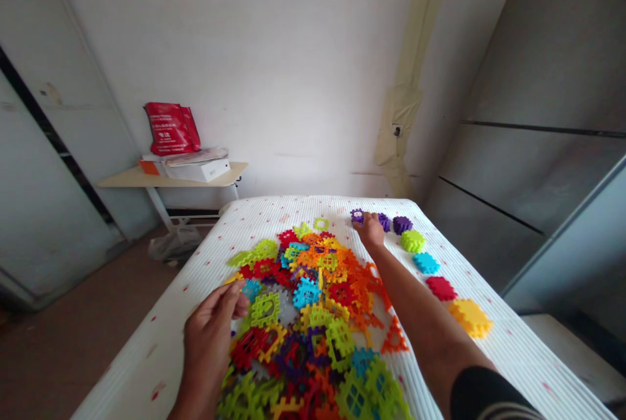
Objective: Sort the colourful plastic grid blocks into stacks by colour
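A large heap of interlocking plastic pieces [307, 293] in green, red, orange, blue and purple covers the middle of the white cloth. My right hand [370, 231] reaches to the far side, its fingers at a purple piece [357, 216]; whether they grip it is unclear. Just right of that hand are purple pieces [385, 222], partly hidden. My left hand [218, 312] is over the heap's left edge, fingers curled together; what it holds, if anything, cannot be made out. A light green square frame [321, 224] lies beyond the heap.
Down the right side run stacks in purple [402, 224], green [413, 240], blue [426, 263], red [441, 287] and yellow [470, 317]. A small desk [124, 178] at the back left holds a red bag [171, 128] and a white box [198, 169].
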A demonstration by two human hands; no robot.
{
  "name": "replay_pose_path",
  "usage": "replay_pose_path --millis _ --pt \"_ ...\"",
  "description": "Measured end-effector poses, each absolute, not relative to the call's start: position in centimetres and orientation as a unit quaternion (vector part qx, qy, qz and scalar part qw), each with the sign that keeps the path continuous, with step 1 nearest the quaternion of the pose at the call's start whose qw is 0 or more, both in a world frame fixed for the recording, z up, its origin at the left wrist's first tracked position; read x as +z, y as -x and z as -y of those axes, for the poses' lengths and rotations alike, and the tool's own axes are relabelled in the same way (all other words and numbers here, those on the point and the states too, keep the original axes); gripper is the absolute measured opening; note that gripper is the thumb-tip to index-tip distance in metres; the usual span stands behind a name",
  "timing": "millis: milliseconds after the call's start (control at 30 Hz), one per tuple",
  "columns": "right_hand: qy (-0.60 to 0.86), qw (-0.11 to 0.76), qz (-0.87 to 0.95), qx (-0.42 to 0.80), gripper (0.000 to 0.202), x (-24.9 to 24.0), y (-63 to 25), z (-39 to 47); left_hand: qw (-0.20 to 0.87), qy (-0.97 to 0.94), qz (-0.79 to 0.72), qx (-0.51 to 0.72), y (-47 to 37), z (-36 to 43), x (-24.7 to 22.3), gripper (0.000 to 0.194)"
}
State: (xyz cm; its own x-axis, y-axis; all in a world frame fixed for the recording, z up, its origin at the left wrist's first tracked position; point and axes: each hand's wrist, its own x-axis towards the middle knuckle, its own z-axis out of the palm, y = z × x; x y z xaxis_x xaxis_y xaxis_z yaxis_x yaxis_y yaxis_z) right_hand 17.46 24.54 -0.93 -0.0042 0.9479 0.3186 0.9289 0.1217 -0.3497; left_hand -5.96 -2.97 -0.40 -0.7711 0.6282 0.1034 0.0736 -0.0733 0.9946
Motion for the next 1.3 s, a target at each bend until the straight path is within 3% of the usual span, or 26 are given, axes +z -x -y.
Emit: replay_pose_path --millis 133,567,733,1000,1300 --pt "0.680 0.195 0.706 0.019 0.035 -1.8 -17.8 -25.4 0.197 -0.277 -0.654 0.676 6.1 2.9 -0.7 0.038" --pt "0.682 0.164 0.712 0.023 0.034 -1.9 -18.0 -25.8 0.177 -0.264 -0.668 0.673 7.5 3.1 -0.8 0.041" --pt "0.674 0.156 0.722 0.031 0.036 -1.5 -17.9 -25.4 0.116 -0.313 -0.780 0.529 11.2 4.1 -0.9 0.032" --pt "0.556 0.278 0.782 -0.040 0.037 -0.8 -17.7 -22.5 0.150 -0.429 -0.818 0.354 12.4 5.2 -1.8 0.020" --pt "0.470 0.353 0.809 0.022 0.033 -0.1 -18.0 -20.0 0.166 -0.438 -0.844 0.260 12.2 6.4 -1.1 0.012"
